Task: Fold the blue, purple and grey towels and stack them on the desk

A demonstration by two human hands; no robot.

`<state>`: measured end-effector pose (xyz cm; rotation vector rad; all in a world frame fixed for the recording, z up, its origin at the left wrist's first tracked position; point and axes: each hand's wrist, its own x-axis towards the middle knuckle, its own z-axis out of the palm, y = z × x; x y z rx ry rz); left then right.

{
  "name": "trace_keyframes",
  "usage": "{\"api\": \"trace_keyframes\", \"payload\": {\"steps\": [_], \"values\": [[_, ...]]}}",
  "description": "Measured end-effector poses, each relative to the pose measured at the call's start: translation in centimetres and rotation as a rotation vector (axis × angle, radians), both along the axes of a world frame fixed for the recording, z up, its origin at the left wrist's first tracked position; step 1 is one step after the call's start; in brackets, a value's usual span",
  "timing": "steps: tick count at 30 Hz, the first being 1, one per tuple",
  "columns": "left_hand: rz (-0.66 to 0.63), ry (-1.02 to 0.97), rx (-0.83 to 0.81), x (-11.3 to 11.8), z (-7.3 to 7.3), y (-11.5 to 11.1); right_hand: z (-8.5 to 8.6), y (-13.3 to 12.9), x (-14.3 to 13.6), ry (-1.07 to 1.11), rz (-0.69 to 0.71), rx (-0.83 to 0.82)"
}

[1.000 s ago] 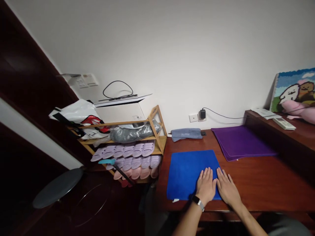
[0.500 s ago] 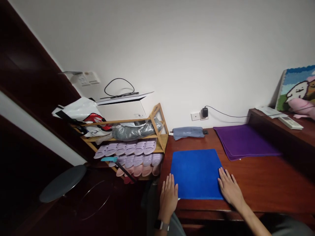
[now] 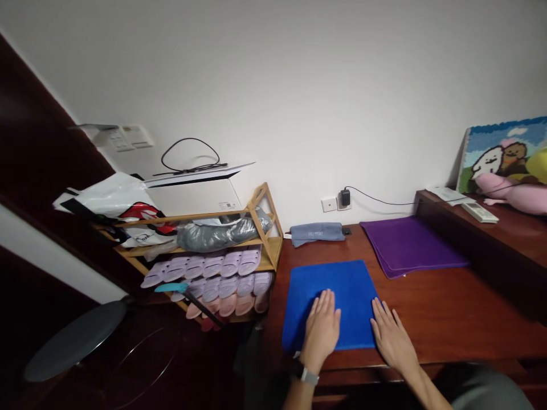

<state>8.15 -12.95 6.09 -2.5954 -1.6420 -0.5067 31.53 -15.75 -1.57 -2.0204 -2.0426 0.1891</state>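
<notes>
A folded blue cloth (image 3: 352,296) lies flat on the wooden table (image 3: 431,319) in front of me. My left hand (image 3: 322,327) rests palm down on the cloth's middle and near part, fingers stretched out and pointing away. At the cloth's right edge, my right hand (image 3: 393,333) lies flat with its fingers spread, the fingertips touching the edge and the palm on the wood. Neither hand grips anything. To the right, a folded purple cloth (image 3: 416,245) sits by the back of the table.
A grey-blue rolled cloth (image 3: 317,232) lies by the wall under a socket with a black charger (image 3: 345,197). Left stands a wooden shoe rack (image 3: 273,250) with slippers, bags and a white box (image 3: 194,196); below is a round stool (image 3: 77,336). A remote control (image 3: 480,212) lies on the raised ledge.
My left hand has moved right from the cloth's left edge onto its middle. My right hand stays at the right edge. The view has turned slightly to the right.
</notes>
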Motion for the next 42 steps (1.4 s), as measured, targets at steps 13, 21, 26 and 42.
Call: {"api": "trace_keyframes", "payload": {"steps": [13,21,26,42], "values": [[0.141,0.051,-0.1,-0.9,-4.3,4.0,-0.2,-0.1,0.0,-0.025,-0.006,-0.008],[0.292,0.135,0.094,-8.6,-6.8,3.8,0.9,1.7,0.0,-0.049,-0.03,-0.079],[0.302,0.127,0.108,-7.9,-7.2,4.0,4.2,7.8,-1.0,-0.054,-0.035,-0.12],[-0.031,0.002,-0.117,5.9,-2.6,7.2,2.0,10.7,-0.9,-0.059,-0.04,-0.133]]}}
